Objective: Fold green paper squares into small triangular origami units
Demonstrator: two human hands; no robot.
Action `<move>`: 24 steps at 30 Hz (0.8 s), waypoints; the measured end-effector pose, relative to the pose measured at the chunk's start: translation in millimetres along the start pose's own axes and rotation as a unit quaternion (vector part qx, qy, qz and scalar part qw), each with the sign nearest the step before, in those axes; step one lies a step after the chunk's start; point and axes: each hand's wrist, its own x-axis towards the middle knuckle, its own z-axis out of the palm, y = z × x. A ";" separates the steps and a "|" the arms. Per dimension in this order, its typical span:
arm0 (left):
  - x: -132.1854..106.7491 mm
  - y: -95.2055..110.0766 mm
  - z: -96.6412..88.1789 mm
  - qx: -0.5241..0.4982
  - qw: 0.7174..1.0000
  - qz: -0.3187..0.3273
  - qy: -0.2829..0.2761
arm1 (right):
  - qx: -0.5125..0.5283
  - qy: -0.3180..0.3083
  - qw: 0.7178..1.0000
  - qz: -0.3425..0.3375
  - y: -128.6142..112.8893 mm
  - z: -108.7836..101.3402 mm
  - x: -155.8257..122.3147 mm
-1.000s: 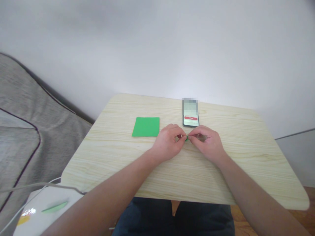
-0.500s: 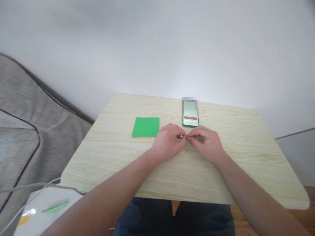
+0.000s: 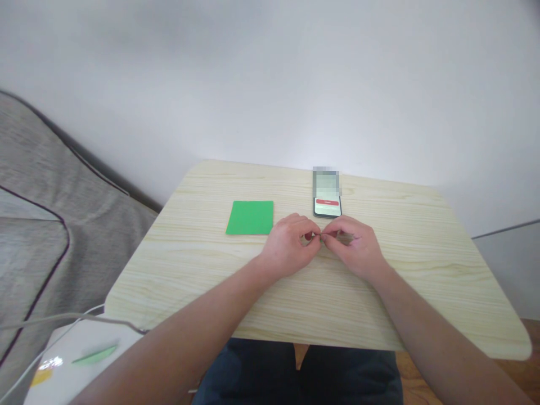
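Observation:
Both hands meet above the middle of the table, fingertips nearly touching. Between them is a small green piece (image 3: 322,239), possibly folded paper; the fingers cover most of it and its shape cannot be made out. My left hand (image 3: 292,243) pinches it from the left, thumb against forefinger. From the right, my right hand (image 3: 354,244) pinches the same piece in a like way. A green square of paper (image 3: 250,217), perhaps a stack, lies flat just left of my left hand.
A phone (image 3: 328,208) with a lit screen lies beyond my hands on the pale wooden table (image 3: 202,259). A white wall stands behind. At lower left are a grey couch (image 3: 93,236), a cable (image 3: 84,318) and a white surface bearing a light green piece (image 3: 96,355).
Both hands stay pinched on the small green piece, with only a very slight shift of the fingertips. The green paper and the phone have not moved on the table.

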 end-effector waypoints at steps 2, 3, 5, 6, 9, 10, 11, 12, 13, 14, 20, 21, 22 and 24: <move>-0.1 0.1 0.8 0.000 1.000 0.001 0.003 | -0.005 -0.002 1.000 -0.003 -0.4 -0.1 0.3; -0.2 0.2 1.1 0.002 1.000 0.002 0.005 | -0.007 -0.002 1.000 -0.005 -0.7 -0.1 0.4; -0.1 0.7 1.6 0.003 1.000 0.002 0.009 | -0.009 -0.005 1.000 -0.009 -1.4 -0.1 0.7; 0.0 1.0 1.8 0.003 1.000 0.001 0.011 | -0.010 -0.005 1.000 -0.010 -1.7 0.0 0.7; 0.3 1.6 2.1 -0.003 1.000 -0.005 0.016 | -0.013 -0.005 1.000 -0.013 -1.9 0.3 0.3; 0.3 1.6 2.3 -0.007 1.000 -0.007 0.017 | -0.013 -0.004 1.000 -0.014 -1.8 0.4 0.1; 0.4 1.5 2.4 -0.009 1.000 -0.009 0.018 | -0.014 -0.004 1.000 -0.015 -1.6 0.5 -0.1; 0.3 1.4 2.7 -0.011 1.000 -0.011 0.018 | -0.014 -0.004 1.000 -0.015 -1.4 0.5 -0.2; 0.3 1.3 2.9 -0.012 1.000 -0.013 0.018 | -0.014 -0.004 1.000 -0.015 -1.2 0.6 -0.3; 0.3 1.1 3.2 -0.013 1.000 -0.015 0.019 | -0.014 -0.004 1.000 -0.014 -1.2 0.6 -0.3; 0.4 0.7 4.0 -0.019 0.999 -0.034 0.017 | -0.018 0.000 1.000 -0.005 -2.6 0.5 0.1; 0.4 0.8 3.9 -0.020 0.999 -0.037 0.015 | -0.020 0.000 1.000 -0.004 -2.8 0.4 0.2; 0.4 0.8 3.7 -0.020 0.999 -0.040 0.012 | -0.022 0.000 1.000 -0.003 -3.0 0.3 0.2; 0.4 0.6 3.6 -0.019 0.999 -0.045 0.008 | -0.025 -0.001 1.000 -0.001 -3.1 0.3 0.2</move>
